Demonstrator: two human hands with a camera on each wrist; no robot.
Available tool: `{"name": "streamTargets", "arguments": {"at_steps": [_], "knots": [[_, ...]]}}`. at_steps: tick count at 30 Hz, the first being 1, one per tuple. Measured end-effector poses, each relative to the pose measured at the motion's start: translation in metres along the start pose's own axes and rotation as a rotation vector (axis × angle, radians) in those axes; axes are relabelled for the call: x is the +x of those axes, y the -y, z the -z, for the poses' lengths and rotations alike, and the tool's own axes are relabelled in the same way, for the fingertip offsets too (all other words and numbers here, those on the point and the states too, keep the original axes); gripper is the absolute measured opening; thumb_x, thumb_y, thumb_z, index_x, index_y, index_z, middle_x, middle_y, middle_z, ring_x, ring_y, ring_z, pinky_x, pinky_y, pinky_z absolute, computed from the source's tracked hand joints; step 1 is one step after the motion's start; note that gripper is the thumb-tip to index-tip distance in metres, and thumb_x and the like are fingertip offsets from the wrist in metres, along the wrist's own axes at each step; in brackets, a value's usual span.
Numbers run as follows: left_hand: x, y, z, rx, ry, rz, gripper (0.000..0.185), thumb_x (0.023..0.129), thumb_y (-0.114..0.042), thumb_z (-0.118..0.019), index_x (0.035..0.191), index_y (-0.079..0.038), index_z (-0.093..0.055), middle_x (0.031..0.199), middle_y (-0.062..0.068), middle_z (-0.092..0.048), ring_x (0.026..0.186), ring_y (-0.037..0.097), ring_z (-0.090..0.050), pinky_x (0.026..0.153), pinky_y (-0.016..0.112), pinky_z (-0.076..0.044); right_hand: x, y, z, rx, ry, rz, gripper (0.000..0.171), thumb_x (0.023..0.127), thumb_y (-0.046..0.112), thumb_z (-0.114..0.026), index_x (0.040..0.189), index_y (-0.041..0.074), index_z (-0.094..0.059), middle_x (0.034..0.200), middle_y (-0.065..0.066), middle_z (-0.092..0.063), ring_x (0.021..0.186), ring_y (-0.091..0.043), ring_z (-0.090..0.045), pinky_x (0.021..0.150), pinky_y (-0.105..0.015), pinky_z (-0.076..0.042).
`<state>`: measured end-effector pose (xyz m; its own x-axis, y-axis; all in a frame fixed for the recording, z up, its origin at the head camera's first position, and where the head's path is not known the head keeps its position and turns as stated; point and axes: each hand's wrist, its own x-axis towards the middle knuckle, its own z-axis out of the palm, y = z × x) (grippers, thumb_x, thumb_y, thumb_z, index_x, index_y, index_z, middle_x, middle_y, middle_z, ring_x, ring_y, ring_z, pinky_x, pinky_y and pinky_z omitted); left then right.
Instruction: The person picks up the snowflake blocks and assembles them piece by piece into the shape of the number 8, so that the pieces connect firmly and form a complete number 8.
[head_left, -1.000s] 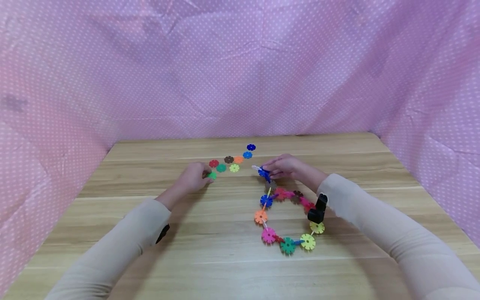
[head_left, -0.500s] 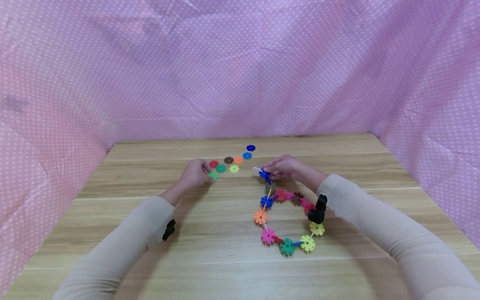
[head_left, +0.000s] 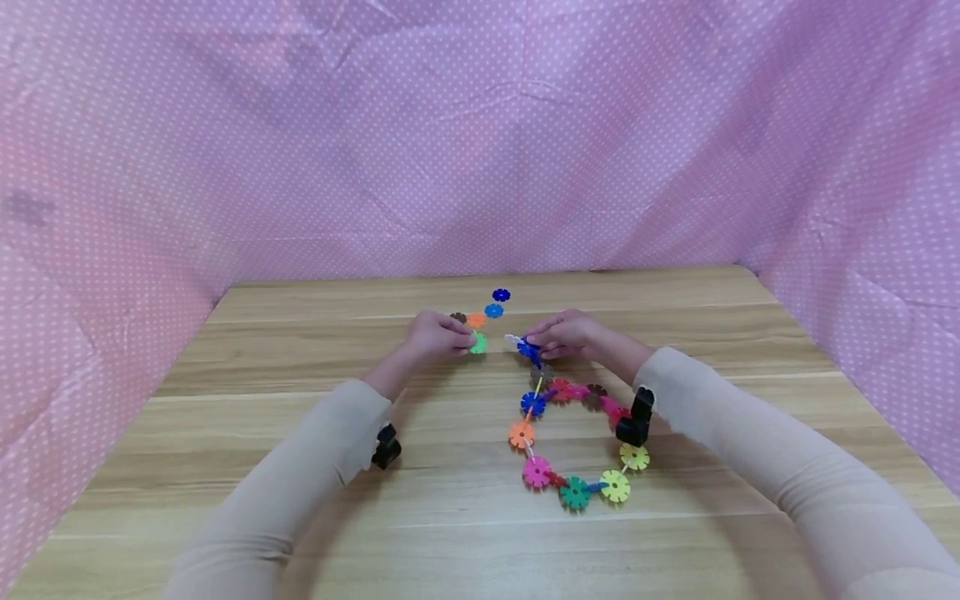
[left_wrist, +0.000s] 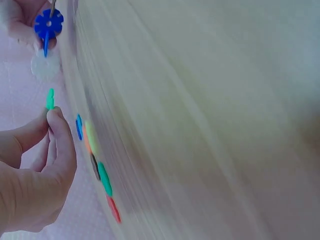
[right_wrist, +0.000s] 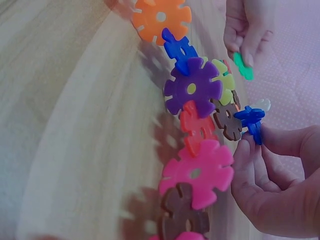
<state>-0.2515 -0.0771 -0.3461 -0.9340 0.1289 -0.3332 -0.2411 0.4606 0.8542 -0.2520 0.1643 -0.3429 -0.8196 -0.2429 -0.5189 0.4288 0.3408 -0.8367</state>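
Note:
My left hand (head_left: 450,336) pinches a green snowflake disc (head_left: 477,342) between thumb and fingertips, just off the table and a short way left of the right hand. In the left wrist view that green disc (left_wrist: 50,99) stands on edge above the left hand's (left_wrist: 52,115) fingertips. My right hand (head_left: 558,335) pinches a blue disc (head_left: 528,348) with a white piece on it, at the far end of a looped chain of coloured discs (head_left: 575,492) lying on the table. In the right wrist view the right hand (right_wrist: 252,145) grips that blue disc (right_wrist: 250,120) beside the chain's purple disc (right_wrist: 192,89).
Loose discs lie behind the hands: brown (head_left: 458,317), orange (head_left: 476,319), blue (head_left: 493,310) and dark blue (head_left: 501,295). The wooden table (head_left: 450,533) is walled on three sides by pink dotted cloth (head_left: 480,150). Black wrist cameras (head_left: 636,417) sit on both sleeves.
My left hand has lifted the green disc and carried it right, past the loose discs, close to the right hand. The right hand and the chain have stayed put.

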Motion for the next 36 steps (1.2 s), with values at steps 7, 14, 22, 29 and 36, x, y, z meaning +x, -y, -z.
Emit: {"name": "streamTargets", "arguments": {"at_steps": [7, 14, 22, 29, 36], "knots": [[0.007, -0.010, -0.018, -0.062, -0.021, 0.021, 0.019, 0.085, -0.006, -0.072, 0.102, 0.001, -0.070, 0.107, 0.016, -0.069, 0.066, 0.008, -0.065, 0.080, 0.029, -0.060, 0.003, -0.002, -0.001, -0.005, -0.001, -0.008, 0.037, 0.094, 0.008, -0.060, 0.129, -0.003, -0.057, 0.075, 0.008, -0.068, 0.069, -0.004, -0.062, 0.075, -0.021, -0.058], [0.006, -0.016, -0.023, -0.084, -0.009, 0.013, 0.019, 0.086, -0.005, -0.070, 0.103, 0.002, -0.069, 0.107, 0.016, -0.068, 0.073, 0.011, -0.065, 0.083, 0.030, -0.059, 0.003, -0.001, -0.001, -0.023, 0.011, 0.006, 0.037, 0.094, 0.007, -0.060, 0.129, -0.004, -0.056, 0.074, 0.010, -0.069, 0.068, -0.003, -0.062, 0.073, -0.020, -0.058], [0.006, -0.019, -0.028, -0.065, 0.017, -0.001, 0.021, 0.089, -0.009, -0.068, 0.108, -0.001, -0.070, 0.115, 0.016, -0.069, 0.081, 0.012, -0.064, 0.085, 0.029, -0.058, 0.002, -0.002, -0.005, -0.021, -0.001, 0.028, 0.035, 0.092, 0.003, -0.061, 0.126, -0.006, -0.058, 0.079, 0.007, -0.069, 0.071, -0.004, -0.063, 0.076, -0.022, -0.059], [0.008, -0.019, -0.034, -0.040, -0.014, -0.014, 0.018, 0.087, -0.009, -0.070, 0.104, -0.003, -0.073, 0.110, 0.014, -0.070, 0.074, 0.010, -0.065, 0.077, 0.025, -0.059, 0.001, -0.005, -0.014, -0.007, -0.122, 0.012, 0.034, 0.091, 0.001, -0.062, 0.123, -0.007, -0.059, 0.102, -0.010, -0.073, 0.064, -0.003, -0.063, 0.071, -0.021, -0.059], [0.010, -0.020, -0.037, -0.155, -0.047, 0.006, 0.021, 0.085, -0.006, -0.071, 0.105, 0.001, -0.072, 0.113, 0.018, -0.069, 0.073, 0.011, -0.066, 0.080, 0.030, -0.060, 0.000, -0.009, -0.021, 0.103, -0.152, -0.002, 0.035, 0.094, 0.003, -0.058, 0.127, -0.008, -0.055, 0.131, -0.019, -0.059, 0.067, -0.001, -0.062, 0.072, -0.018, -0.058]]}}
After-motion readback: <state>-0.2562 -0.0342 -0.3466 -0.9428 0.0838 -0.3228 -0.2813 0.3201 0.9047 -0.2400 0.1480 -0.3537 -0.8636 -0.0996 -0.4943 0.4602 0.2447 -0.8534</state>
